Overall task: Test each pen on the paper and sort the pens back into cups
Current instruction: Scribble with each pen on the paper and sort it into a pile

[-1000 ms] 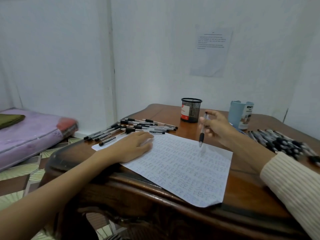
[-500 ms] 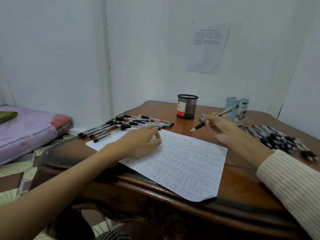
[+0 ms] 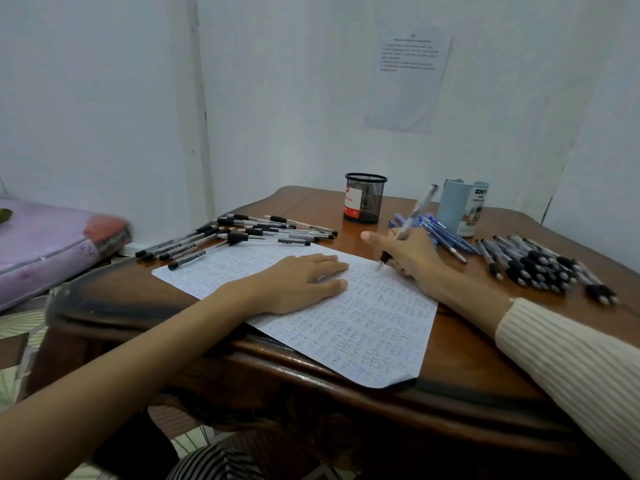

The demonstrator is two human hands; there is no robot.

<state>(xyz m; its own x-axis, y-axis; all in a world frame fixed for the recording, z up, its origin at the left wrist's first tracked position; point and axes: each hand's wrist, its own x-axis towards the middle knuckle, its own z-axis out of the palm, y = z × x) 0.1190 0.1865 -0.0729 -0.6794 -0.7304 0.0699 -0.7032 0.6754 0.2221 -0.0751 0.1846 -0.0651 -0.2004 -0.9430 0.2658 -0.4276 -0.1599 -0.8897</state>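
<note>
Cream ribbed sleeve (image 3: 571, 368); black-and-white striped garment (image 3: 214, 462)

- A person's left hand (image 3: 298, 282) lies flat on a scribble-covered paper (image 3: 363, 323) on the wooden tabletop (image 3: 485, 341).
- The right hand (image 3: 408, 252) grips a pen (image 3: 412, 220), tip down at the sheet's far edge.
- A black mesh cup (image 3: 365, 199) and a blue cup (image 3: 462, 207) stand behind, with black-capped pens (image 3: 242, 235) lying to the left.

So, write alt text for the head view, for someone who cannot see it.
A right hand holds a pen tip-down over scribbled paper that the left hand presses flat. Pen piles, a mesh cup and a blue cup share the table.
</note>
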